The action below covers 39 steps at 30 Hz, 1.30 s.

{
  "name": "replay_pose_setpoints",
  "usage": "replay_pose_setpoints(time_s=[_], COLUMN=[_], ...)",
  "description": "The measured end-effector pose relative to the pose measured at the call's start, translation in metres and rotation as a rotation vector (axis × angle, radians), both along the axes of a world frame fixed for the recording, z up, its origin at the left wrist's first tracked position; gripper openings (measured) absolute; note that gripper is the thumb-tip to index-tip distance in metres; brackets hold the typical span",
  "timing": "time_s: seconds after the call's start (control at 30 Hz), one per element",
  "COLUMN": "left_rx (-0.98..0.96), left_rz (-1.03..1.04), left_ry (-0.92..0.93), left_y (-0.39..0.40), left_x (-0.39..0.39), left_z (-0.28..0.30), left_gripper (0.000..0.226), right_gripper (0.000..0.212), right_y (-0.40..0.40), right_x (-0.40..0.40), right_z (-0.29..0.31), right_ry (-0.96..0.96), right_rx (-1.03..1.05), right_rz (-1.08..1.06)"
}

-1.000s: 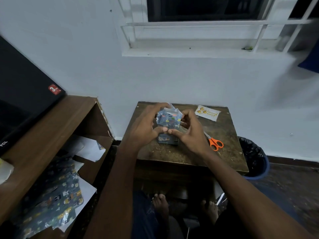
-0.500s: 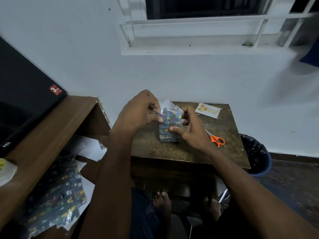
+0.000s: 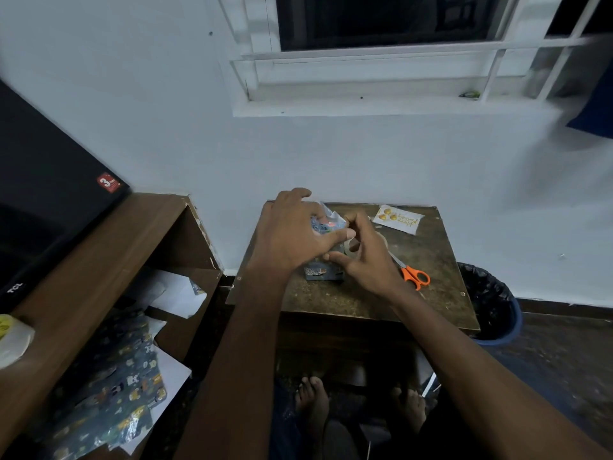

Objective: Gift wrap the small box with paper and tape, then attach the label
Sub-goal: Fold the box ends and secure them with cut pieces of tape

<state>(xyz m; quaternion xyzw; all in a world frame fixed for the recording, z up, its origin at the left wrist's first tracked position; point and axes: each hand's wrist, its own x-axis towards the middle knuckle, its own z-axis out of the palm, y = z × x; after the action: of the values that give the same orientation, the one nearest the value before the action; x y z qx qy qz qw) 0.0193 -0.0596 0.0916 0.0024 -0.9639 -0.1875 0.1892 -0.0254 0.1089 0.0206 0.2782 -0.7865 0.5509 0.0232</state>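
Note:
The small box (image 3: 323, 273), wrapped in dark blue patterned paper, stands on the small brown table (image 3: 331, 303). A loose paper flap (image 3: 331, 218) sticks up at its top. My left hand (image 3: 292, 234) lies over the top of the box and clasps it, with the thumb stretched right across the folded paper. My right hand (image 3: 365, 260) is against the box's right side. Its fingers curl round a pale tape roll (image 3: 351, 244), which is mostly hidden. The white label (image 3: 398, 219) with yellow print lies at the table's far right corner.
Orange-handled scissors (image 3: 414, 277) lie right of my right hand. A dark bin (image 3: 491, 303) stands beside the table. To the left, a wooden shelf (image 3: 99, 260) holds spare wrapping paper (image 3: 116, 393) and white sheets, with a black screen (image 3: 49, 200) on top.
My left hand moved from pinching the paper's top edge to lying over the box top. My right hand shifted to the tape roll beside the box.

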Motion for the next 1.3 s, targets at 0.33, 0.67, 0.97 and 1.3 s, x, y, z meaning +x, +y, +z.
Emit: replay_pose_setpoints(time_s=[0.33,0.67,0.97,1.3], left_rx=[0.093,0.368,0.334,0.249], left_rz=[0.025,-0.015,-0.084,-0.173], left_ry=[0.043,0.194,0.213,0.251], left_y=[0.0,-0.013,-0.002,-0.002], left_x=[-0.004,-0.002,-0.005,0.012], left_z=[-0.013,-0.016,-0.025,-0.01], left_gripper=[0.032,0.032,0.03,0.034], right_gripper=[0.049,0.046,0.048,0.044], right_y=[0.0,0.0,0.001,0.0], right_x=[0.005,0.004,-0.003,-0.005], right_z=[0.006,0.004,-0.002,-0.001], right_ry=[0.009,0.001,0.008,0.018], right_rx=[-0.033,-0.09,-0.069,-0.025], right_rz=[0.043,0.05,0.07,0.091])
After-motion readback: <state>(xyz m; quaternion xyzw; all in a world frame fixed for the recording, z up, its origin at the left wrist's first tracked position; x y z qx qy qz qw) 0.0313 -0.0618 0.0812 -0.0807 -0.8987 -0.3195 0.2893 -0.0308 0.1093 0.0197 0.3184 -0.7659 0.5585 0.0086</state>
